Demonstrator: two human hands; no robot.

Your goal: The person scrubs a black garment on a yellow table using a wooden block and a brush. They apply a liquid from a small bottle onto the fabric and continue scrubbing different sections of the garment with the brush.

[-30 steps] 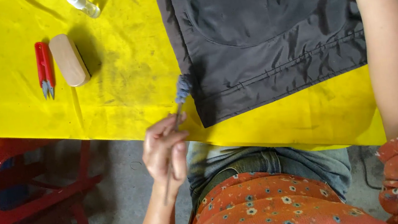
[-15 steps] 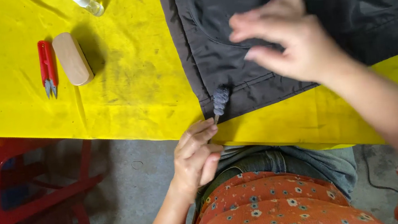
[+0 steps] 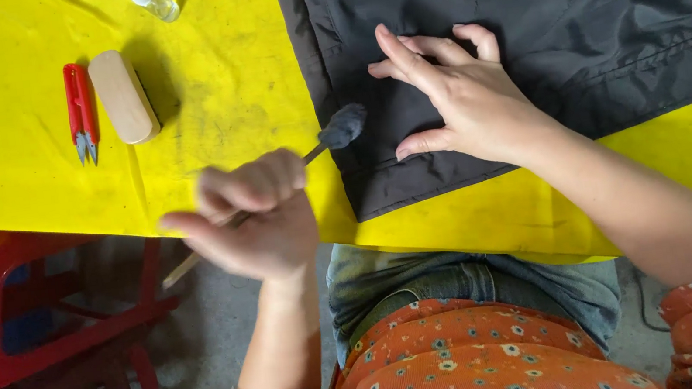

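Off to my left hand's far side lie red snips (image 3: 79, 113) and a wooden block (image 3: 123, 96) on the yellow table (image 3: 221, 104). My left hand (image 3: 257, 219) has swung up, fist closed on the brush (image 3: 342, 126), its tip now at the fabric's edge. My right hand (image 3: 457, 93) has come down, spread flat, pinning the black fabric (image 3: 570, 9).

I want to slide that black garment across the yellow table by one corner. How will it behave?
The black garment looks thin and floppy: creases show around the right hand pressing it flat. Pulled by a corner, it would probably bunch rather than slide whole. Its faint sheen suggests it may slip easily on the yellow table cover.
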